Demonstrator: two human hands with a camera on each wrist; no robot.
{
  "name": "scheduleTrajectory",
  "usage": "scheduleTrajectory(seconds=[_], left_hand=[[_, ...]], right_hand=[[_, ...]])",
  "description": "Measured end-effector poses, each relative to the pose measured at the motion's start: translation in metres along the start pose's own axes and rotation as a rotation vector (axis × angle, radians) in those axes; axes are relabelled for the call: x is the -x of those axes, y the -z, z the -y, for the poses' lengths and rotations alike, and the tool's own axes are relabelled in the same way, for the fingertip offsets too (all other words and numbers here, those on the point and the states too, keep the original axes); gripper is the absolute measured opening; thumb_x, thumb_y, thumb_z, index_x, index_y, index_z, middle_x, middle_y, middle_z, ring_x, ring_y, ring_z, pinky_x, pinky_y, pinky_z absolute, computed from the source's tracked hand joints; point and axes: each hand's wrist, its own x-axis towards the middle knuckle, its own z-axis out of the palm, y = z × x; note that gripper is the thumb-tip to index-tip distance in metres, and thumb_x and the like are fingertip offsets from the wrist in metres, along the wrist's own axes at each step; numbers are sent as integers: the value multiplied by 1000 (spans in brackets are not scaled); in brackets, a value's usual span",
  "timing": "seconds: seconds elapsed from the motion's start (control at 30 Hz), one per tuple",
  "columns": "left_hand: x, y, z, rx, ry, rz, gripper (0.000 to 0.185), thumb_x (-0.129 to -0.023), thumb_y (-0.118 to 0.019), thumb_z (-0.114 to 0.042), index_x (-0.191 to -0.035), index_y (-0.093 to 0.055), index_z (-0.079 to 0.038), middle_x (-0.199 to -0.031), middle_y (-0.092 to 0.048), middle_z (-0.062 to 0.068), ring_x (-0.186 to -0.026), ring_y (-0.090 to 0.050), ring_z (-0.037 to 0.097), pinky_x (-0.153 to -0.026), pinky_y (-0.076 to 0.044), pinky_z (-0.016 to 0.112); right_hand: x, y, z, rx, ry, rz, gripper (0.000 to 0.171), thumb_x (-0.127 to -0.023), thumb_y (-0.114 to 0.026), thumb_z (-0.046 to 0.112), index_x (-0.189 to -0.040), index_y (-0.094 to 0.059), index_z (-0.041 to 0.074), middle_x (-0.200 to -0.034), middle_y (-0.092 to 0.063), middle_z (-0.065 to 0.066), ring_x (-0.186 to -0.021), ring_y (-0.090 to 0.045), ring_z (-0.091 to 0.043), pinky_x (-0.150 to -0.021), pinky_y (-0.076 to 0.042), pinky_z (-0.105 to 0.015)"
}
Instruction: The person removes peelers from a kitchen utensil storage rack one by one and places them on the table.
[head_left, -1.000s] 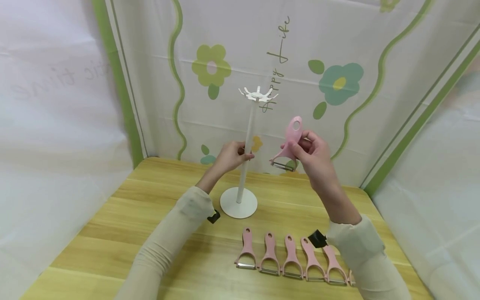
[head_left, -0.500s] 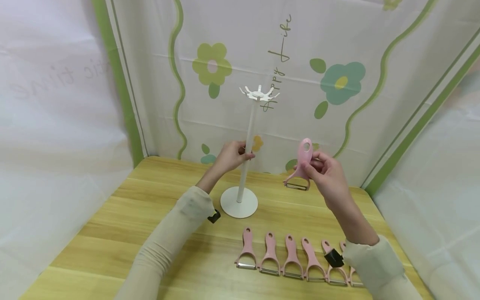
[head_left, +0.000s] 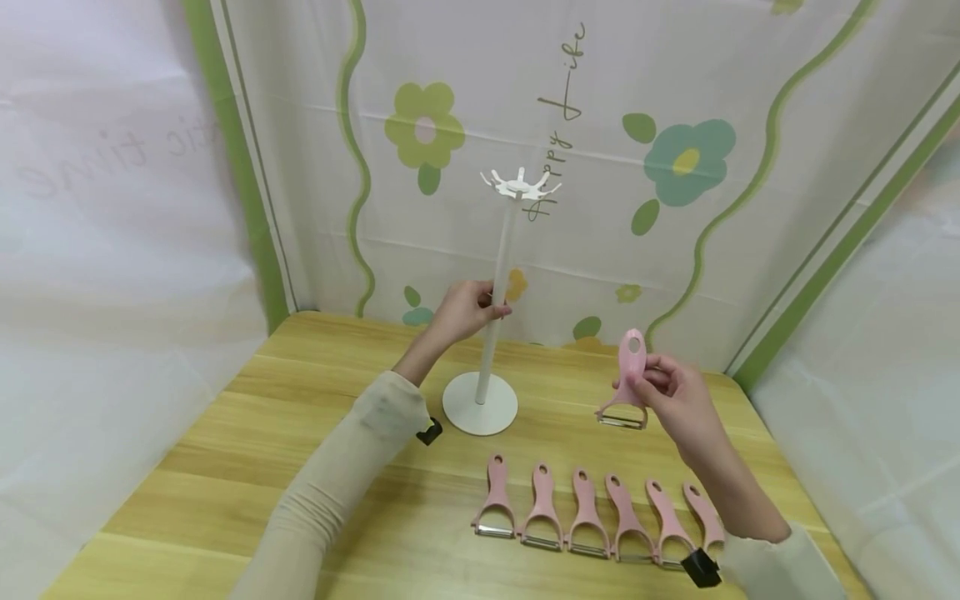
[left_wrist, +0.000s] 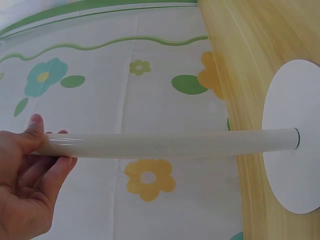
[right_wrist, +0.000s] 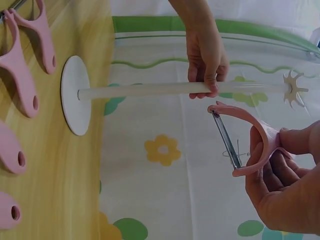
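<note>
A white hook stand [head_left: 497, 292] rises from a round base [head_left: 480, 403] at the back middle of the wooden table. My left hand [head_left: 465, 310] grips its pole about halfway up; the left wrist view shows the fingers wrapped round the pole [left_wrist: 165, 143]. My right hand [head_left: 671, 396] pinches a pink peeler [head_left: 627, 379] by its handle, blade end down, just above the table to the right of the stand. The peeler's steel blade [right_wrist: 226, 142] shows in the right wrist view. The hooks [head_left: 520, 182] at the top hold nothing.
Several pink peelers [head_left: 592, 518] lie in a row near the table's [head_left: 225, 467] front edge, handles pointing away from me. A flowered cloth backdrop [head_left: 675, 158] closes off the back, and white sheets hang at both sides.
My right hand has brought the pink peeler down and to the right, from beside the stand's upper pole to just above the table. The left hand keeps its hold on the pole.
</note>
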Motion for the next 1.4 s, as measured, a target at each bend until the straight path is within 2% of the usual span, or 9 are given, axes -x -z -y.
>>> scheduleTrajectory(seconds=[0.3, 0.57, 0.8, 1.0, 1.07, 1.1, 1.17, 1.3, 1.4], left_hand=[[-2, -2, 1, -12, -6, -9, 23, -93, -71, -19, -110, -72, -4, -100, -77, 11, -94, -74, 23, -82, -60, 36], [-2, -1, 1, -5, -5, -3, 24, -93, -71, -21, -110, -72, -3, -100, -77, 11, -94, -74, 23, -83, -60, 37], [-1, -1, 4, 8, 0, -10, 23, -93, -72, -20, -108, -73, -4, -101, -77, 12, -95, -74, 24, -83, -60, 37], [1, 1, 4, 15, 11, -13, 20, -93, -72, -21, -106, -73, -5, -99, -77, 11, -95, -74, 24, -83, -60, 36], [1, 1, 3, 20, 9, -11, 21, -93, -72, -21, -106, -73, -5, -100, -77, 12, -95, -74, 24, -83, -60, 37], [1, 1, 3, 21, 9, -10, 21, -93, -72, -21, -106, -73, -5, -100, -77, 12, -95, -74, 24, -83, -60, 37], [1, 1, 3, 20, 8, -8, 21, -93, -72, -21, -107, -73, -5, -101, -77, 12, -96, -74, 24, -83, -60, 36], [0, 0, 3, 18, 9, -5, 21, -93, -71, -22, -106, -73, -5, -100, -77, 11, -96, -74, 24, -84, -60, 36], [0, 0, 2, 20, 9, -1, 20, -93, -71, -22, -105, -73, -6, -100, -77, 10, -97, -74, 24, -84, -60, 37]], right_hand=[[21, 21, -30, 9, -31, -21, 29, -102, -56, 9, -119, -53, -14, -91, -76, 12, -83, -69, -2, -66, -54, -17], [40, 44, -55, -53, -103, -47, 12, -102, -56, 10, -111, -60, 4, -90, -75, 11, -82, -71, -2, -69, -56, -17], [53, 66, -76, -28, -190, -81, 11, -102, -57, 12, -110, -59, 6, -88, -74, 12, -82, -70, -1, -70, -56, -17], [64, 82, -91, -22, -232, -96, 11, -101, -57, 11, -104, -62, 20, -86, -74, 14, -79, -70, -1, -69, -56, -16], [68, 86, -96, -33, -245, -101, 12, -101, -57, 10, -104, -62, 20, -86, -74, 13, -79, -70, -1, -69, -56, -17], [69, 89, -98, -35, -256, -101, 11, -101, -57, 10, -105, -61, 19, -86, -74, 13, -80, -69, -1, -69, -56, -17], [72, 94, -104, -24, -284, -96, 9, -102, -56, 10, -110, -60, 10, -86, -73, 14, -81, -69, 0, -70, -56, -16], [77, 103, -115, 73, -356, -78, 39, -104, -52, 11, -128, -45, -18, -86, -70, 21, -83, -67, 5, -72, -55, -15], [81, 111, -124, 159, -402, -58, 53, -106, -47, 12, -137, -29, -27, -87, -68, 24, -83, -65, 7, -73, -56, -17]])
